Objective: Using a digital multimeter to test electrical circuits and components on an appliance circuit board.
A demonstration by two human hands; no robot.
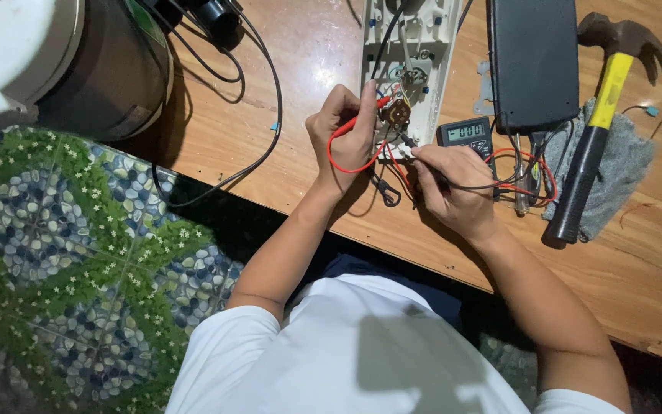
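Left hand (344, 134), fingers curled, pinches a red probe (381, 102) against the brass part (398, 112) inside the opened white housing (408, 61) on the wooden worktop (308, 61). Right hand (453, 188), closed, grips a black probe (409, 141) whose tip meets the same part from below. Just right of the housing lies a small grey multimeter (467, 135); beyond it, tangled red and black leads (534, 172), a black case (534, 61) and a yellow-handled hammer (595, 130) on a grey cloth (622, 165).
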